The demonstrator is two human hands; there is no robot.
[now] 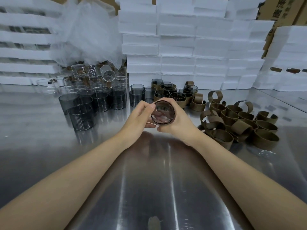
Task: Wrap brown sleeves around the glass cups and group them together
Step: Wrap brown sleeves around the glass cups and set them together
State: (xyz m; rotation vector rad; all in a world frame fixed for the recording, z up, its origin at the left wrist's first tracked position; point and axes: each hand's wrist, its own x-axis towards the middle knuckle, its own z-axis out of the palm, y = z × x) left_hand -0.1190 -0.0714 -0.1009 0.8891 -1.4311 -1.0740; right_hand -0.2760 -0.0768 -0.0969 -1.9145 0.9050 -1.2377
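Smoky round glass cup [162,114] gripped by left hand [141,116] and right hand [177,121], curled brown sleeves [239,122] beside.

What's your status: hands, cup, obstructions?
Left hand and right hand both grip one glass cup, mouth toward camera. Sleeve on it: cannot tell. Wrapped cups just behind, loose sleeves to the right; nothing between.

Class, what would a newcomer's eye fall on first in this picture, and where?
The left hand and right hand grip one glass cup at the centre. A heap of brown sleeves lies to the right, bare grey cups stand to the left, and white foam boxes tower behind.
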